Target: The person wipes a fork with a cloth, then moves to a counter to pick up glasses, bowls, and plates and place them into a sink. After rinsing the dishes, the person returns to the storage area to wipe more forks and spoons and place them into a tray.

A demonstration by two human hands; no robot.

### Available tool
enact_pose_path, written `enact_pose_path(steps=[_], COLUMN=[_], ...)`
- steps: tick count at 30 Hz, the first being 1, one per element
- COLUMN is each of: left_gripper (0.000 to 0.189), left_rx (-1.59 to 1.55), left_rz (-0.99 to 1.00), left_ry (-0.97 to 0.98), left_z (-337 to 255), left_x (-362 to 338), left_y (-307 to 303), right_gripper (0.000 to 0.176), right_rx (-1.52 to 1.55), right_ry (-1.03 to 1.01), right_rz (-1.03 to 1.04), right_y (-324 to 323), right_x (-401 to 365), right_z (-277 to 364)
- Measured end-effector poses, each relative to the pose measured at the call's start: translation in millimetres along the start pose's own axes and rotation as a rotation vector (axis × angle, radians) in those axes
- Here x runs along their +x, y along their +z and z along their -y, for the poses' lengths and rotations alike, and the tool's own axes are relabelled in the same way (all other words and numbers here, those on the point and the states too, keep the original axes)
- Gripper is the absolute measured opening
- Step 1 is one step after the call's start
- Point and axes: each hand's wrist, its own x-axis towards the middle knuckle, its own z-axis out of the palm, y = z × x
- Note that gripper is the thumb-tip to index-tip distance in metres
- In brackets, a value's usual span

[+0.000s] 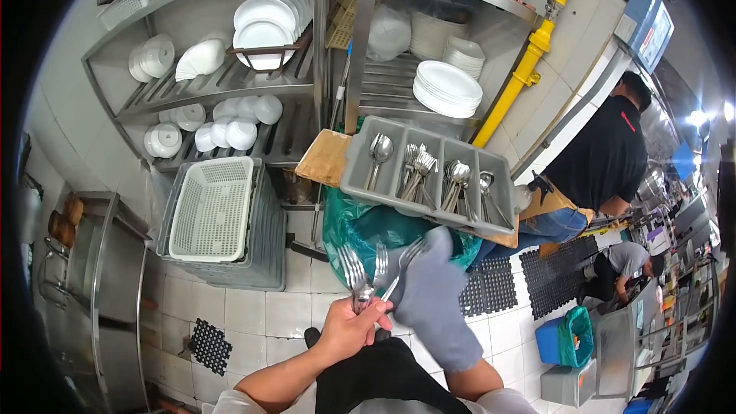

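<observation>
Several forks [353, 268] fan upward from my left hand [351, 327], whose fingers are closed round their handles. A grey cloth or mitt [437, 299] covers my right hand [433, 280], which is beside the forks and touches or nearly touches the rightmost one; its fingers are hidden. Just beyond both hands lies a grey cutlery tray [354, 176] with four compartments. Spoons [381, 149] lie in its left compartment, forks [418, 169] in the one beside it, and more cutlery [458, 180] in the other two.
Under the tray are a wooden board [323, 157] and a green bag [337, 222]. A white basket [249, 215] tops stacked grey crates [264, 268] at left. Plates [264, 31] fill the shelves behind. A person in black [606, 146] stands at right, another crouches farther off [625, 261].
</observation>
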Motion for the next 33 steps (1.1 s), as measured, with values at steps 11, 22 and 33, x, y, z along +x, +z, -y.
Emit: enact_pose_path(steps=[11, 22, 33], left_gripper=[0.030, 0.037, 0.033], left_rx=[0.211, 0.253, -0.270], left_rz=[0.053, -0.045, 0.061], left_ry=[0.029, 0.136, -0.162], left_z=[8, -30, 15], left_x=[-2, -1, 3], left_y=[-5, 10, 2], right_gripper=[0.031, 0.017, 0.020], right_rx=[0.463, 1.126, 0.241], right_ry=[0.419, 0.216, 0.021], right_rz=[-0.117, 0.316, 0.546], right_y=[-40, -23, -34], right_x=[34, -25, 3], right_z=[-12, -3, -31])
